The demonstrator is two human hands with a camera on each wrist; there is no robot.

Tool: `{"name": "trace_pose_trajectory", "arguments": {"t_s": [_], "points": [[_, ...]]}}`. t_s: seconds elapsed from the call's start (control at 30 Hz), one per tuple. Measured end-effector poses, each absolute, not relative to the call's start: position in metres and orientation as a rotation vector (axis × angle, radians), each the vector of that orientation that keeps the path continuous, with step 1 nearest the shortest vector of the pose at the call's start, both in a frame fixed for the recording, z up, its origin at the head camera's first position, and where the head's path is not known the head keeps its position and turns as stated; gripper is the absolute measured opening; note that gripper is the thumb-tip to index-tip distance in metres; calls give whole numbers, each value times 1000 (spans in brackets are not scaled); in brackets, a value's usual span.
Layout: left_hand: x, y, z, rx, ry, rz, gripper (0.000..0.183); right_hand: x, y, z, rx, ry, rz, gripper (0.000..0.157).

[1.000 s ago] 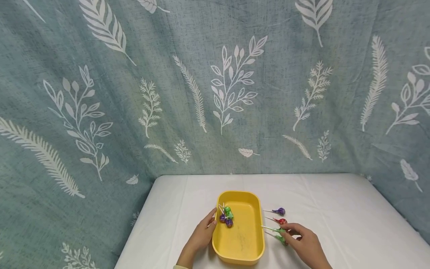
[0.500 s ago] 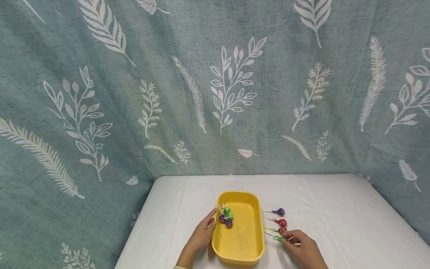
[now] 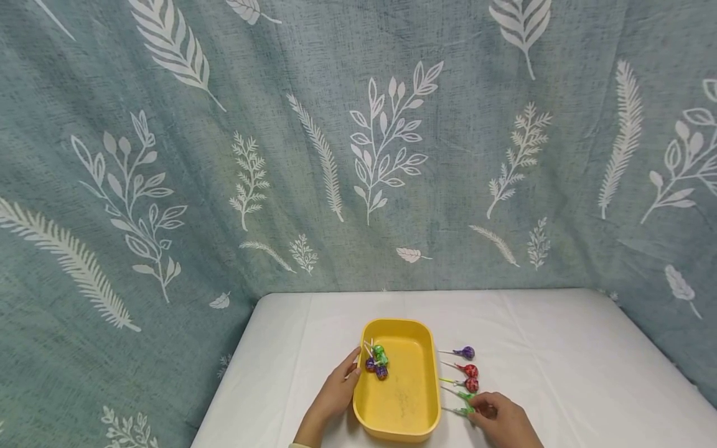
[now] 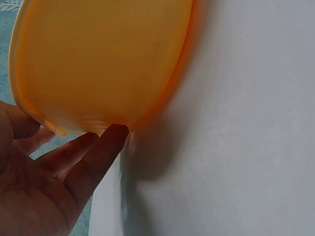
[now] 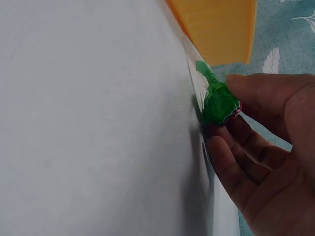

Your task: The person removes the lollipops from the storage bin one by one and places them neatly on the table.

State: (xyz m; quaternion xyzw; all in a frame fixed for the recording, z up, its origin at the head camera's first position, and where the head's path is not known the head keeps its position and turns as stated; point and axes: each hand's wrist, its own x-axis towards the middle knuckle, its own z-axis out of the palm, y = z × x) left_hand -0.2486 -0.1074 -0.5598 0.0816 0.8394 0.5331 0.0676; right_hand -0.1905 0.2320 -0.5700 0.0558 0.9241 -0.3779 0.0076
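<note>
My left hand (image 3: 340, 389) grips the left side of a yellow tray (image 3: 403, 401), thumb at the rim and fingers against its outer wall. The same tray (image 4: 103, 64) fills the upper left wrist view. To the right of it, my right hand (image 3: 501, 418) pinches a green-wrapped lollipop (image 5: 220, 102) by its head, close over the white cloth, its stick pointing toward the tray. Just beyond lies another green lollipop (image 3: 466, 395), its head partly hidden. Farther back in the row are two red lollipops (image 3: 472, 371) and a purple lollipop (image 3: 467, 353), sticks pointing left.
Inside the tray's far left part sit green lollipops (image 3: 381, 356) and purple lollipops (image 3: 381, 372), heaped together. A white cloth (image 3: 571, 354) covers the table. Behind and at the sides hangs a blue-green leaf-print curtain (image 3: 313, 56).
My right hand has let go of a lollipop at the third place in the row, then moved nearer with a green lollipop to the row's near end. My left hand has stayed put.
</note>
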Motion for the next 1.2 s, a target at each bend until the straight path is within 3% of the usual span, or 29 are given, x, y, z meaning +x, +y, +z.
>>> {"name": "trace_pose_trajectory", "arguments": {"t_s": [0.53,0.73,1.2], "points": [[-249,-108,-563,244,2522,1600,49,-192,233,-576,160,2908,-1125,22],[-249,-108,-562,235,2528,1592,49,-193,236,-568,184,2884,-1107,27],[-247,-108,-560,264,2537,1608,49,-194,227,-541,115,3053,-1188,23]]}}
